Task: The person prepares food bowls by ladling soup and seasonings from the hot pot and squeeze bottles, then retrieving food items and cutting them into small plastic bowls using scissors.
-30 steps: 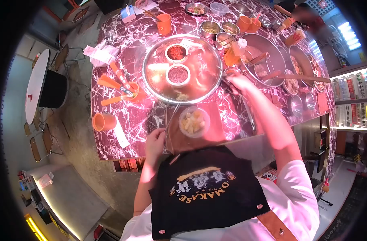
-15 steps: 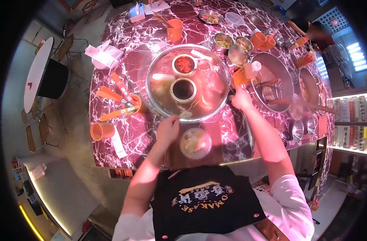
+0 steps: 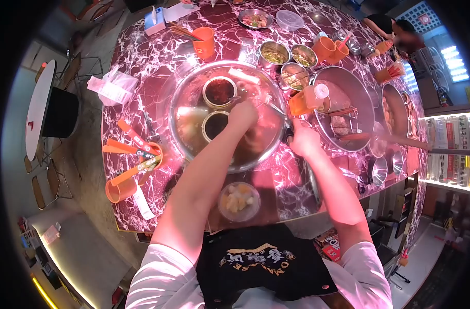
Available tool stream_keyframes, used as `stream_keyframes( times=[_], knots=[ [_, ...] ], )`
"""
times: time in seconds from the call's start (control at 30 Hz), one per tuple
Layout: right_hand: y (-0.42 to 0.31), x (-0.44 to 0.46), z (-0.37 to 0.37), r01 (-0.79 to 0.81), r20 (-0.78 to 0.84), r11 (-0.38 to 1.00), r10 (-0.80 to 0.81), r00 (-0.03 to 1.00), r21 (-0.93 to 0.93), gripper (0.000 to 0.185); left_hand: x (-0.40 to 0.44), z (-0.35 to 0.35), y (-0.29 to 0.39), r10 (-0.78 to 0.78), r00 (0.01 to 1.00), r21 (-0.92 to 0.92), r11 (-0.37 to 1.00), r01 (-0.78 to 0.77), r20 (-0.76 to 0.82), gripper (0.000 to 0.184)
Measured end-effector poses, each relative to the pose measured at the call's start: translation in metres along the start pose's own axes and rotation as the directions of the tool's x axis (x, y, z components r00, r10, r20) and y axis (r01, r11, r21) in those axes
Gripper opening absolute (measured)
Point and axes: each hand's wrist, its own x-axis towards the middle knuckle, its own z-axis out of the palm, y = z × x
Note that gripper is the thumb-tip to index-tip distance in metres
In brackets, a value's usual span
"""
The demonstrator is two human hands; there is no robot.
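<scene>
A wide round metal pot (image 3: 177, 135) holds broth, with pale pieces of food in it. Two small bowls stand inside, one with red sauce (image 3: 219, 92) and one with dark liquid (image 3: 214, 125). My left hand (image 3: 244, 114) reaches over the pot, its fingers closed beside the red sauce bowl; a short utensil end (image 3: 235, 99) shows at that bowl's edge. What the fingers hold is hidden. At the pot's right rim my right hand (image 3: 304, 138) is closed around a metal tool with a dark handle (image 3: 289, 136), its shiny end (image 3: 276, 109) pointing over the pot.
An orange-filled squeeze bottle (image 3: 309, 100) stands beyond my right hand, near a large metal bowl (image 3: 370, 116). A clear tub of pale chunks (image 3: 239, 202) sits near the front edge. Orange cups with utensils (image 3: 153, 160) are at left. A person (image 3: 394, 31) stands far right.
My left hand has moved from the pot's near rim up over the broth, beside the red sauce bowl. My right hand stays at the right rim; the view has shifted slightly.
</scene>
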Motion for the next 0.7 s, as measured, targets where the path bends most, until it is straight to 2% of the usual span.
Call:
stream_keyframes(
  times=[0.03,0.1,0.13,0.2,0.23,0.3,0.37,0.4,0.5,0.63,0.7],
  knots=[
    [0.004,-0.005,0.001,0.022,-0.035,0.999,-0.023,0.999,-0.028,0.062,0.000,0.007,-0.003,0.003,1.000,-0.004,1.000,-0.003,0.004,0.025],
    [0.013,-0.023,0.002,0.042,-0.094,0.998,-0.046,0.995,-0.037,0.061,-0.016,0.022,-0.013,-0.046,0.995,-0.325,0.946,0.014,-0.091,0.026],
    [0.019,-0.033,-0.001,0.039,-0.092,0.999,-0.043,0.995,-0.037,0.061,-0.019,0.032,-0.020,-0.046,0.995,-0.326,0.945,0.015,-0.088,0.026],
    [0.029,-0.053,-0.007,0.060,-0.134,0.998,-0.055,0.989,0.034,0.063,-0.029,0.046,-0.032,-0.056,0.992,-0.509,0.861,-0.010,-0.113,0.026],
    [0.032,-0.059,-0.012,0.022,-0.081,0.998,-0.016,0.997,0.065,0.064,-0.033,0.050,-0.034,-0.056,0.992,-0.512,0.859,-0.010,-0.114,0.026],
    [0.029,-0.064,-0.021,-0.024,-0.029,0.997,0.026,0.999,0.077,0.065,-0.043,0.058,-0.037,-0.078,0.995,-0.647,0.762,0.017,-0.065,0.026],
    [0.021,-0.060,-0.032,-0.134,0.118,0.983,0.119,0.986,0.128,0.070,-0.049,0.061,-0.037,-0.055,0.997,-0.613,0.790,0.007,-0.060,0.025],
    [0.018,-0.054,-0.031,-0.133,0.114,0.983,0.118,0.986,0.128,0.070,-0.051,0.061,-0.037,-0.031,0.998,-0.572,0.820,-0.005,-0.052,0.024],
    [0.012,-0.033,-0.006,-0.054,-0.013,0.990,0.056,0.998,0.127,0.066,-0.057,0.063,-0.034,-0.008,0.994,-0.550,0.834,-0.052,-0.106,0.023],
    [0.014,-0.029,0.009,0.017,-0.072,0.994,-0.009,0.997,0.112,0.054,-0.056,0.071,-0.035,-0.012,0.990,-0.585,0.807,-0.073,-0.140,0.021],
    [0.027,-0.039,0.010,0.054,-0.102,0.988,-0.039,0.994,0.147,0.054,-0.056,0.070,-0.036,-0.052,0.998,-0.744,0.668,0.021,-0.019,0.019]
  ],
)
